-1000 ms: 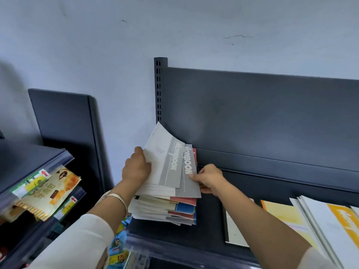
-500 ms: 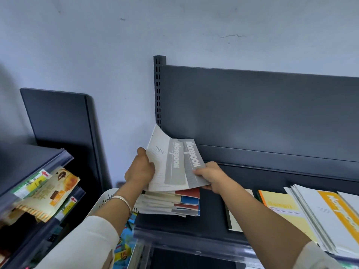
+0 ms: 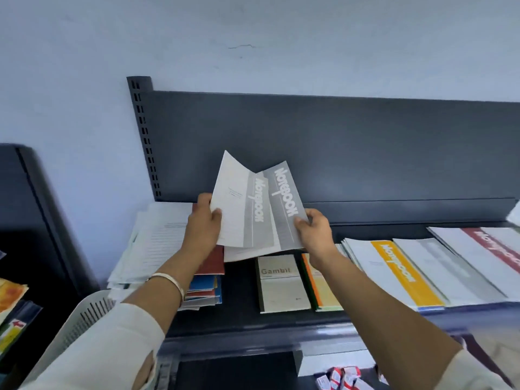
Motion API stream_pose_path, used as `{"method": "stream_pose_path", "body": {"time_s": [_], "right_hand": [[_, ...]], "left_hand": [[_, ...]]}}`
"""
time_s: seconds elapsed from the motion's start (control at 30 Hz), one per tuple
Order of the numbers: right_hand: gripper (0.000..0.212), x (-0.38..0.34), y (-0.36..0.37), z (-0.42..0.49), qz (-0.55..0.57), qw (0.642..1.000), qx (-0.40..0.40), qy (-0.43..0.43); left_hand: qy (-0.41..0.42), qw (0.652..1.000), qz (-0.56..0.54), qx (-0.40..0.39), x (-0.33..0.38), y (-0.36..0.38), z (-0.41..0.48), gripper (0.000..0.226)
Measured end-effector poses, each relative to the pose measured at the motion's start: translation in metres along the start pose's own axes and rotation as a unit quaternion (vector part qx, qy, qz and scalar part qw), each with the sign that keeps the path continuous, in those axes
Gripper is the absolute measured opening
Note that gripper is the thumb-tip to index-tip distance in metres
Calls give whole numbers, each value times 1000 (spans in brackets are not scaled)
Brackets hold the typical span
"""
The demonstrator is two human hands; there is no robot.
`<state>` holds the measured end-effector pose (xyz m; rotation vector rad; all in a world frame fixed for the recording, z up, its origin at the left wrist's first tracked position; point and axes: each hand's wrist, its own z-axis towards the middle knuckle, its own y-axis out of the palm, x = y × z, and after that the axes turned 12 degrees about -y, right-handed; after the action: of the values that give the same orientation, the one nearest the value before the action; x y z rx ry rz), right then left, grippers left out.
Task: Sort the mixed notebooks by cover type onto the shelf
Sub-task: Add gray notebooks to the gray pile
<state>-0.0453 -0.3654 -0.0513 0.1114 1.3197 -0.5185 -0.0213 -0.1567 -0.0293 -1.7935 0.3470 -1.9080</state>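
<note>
the left hand (image 3: 204, 226) pinches the left edge of a fan of grey notebooks (image 3: 261, 209), the right hand (image 3: 313, 230) grips its lower right corner, held above the shelf (image 3: 239, 311) and spread, probably to read each cover. the left arm hides part of the mixed pile (image 3: 206, 285); the fan's count is unclear.

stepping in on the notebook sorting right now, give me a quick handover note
Left hand: grips the left edge of the grey notebooks, fanned above the shelf.
Right hand: pinches their right edge.
Done: the Gambit notebook, yellow notebook, orange-stripe pile, grey-stripe pile and maroon-stripe pile are laid out to the right.
Left: the mixed stack at the left end looks unsorted; the held ones probably belong on the grey-stripe pile.
</note>
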Motion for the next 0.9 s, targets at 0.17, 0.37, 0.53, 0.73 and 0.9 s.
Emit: {"method": "stream_pose_path", "body": {"time_s": [0.17,0.37,0.53,0.73,0.9], "right_hand": [[10,20,-112,-4,-20,996,89,-2],[17,49,-253,-16,-77,982,164,55],[26,76,-343,-24,-157,964,198,88],[28,97,-404,-19,-185,945,240,120],[30,111,-428,-6,-195,935,271,122]], "left_hand": [[-22,994,-71,-77,56,88,-36,32],[-73,984,-74,-143,108,207,-92,35],[-102,982,-52,-149,132,281,-130,32],[-118,982,-31,-147,149,333,-146,32],[-129,977,-32,-166,161,374,-136,51]]}}
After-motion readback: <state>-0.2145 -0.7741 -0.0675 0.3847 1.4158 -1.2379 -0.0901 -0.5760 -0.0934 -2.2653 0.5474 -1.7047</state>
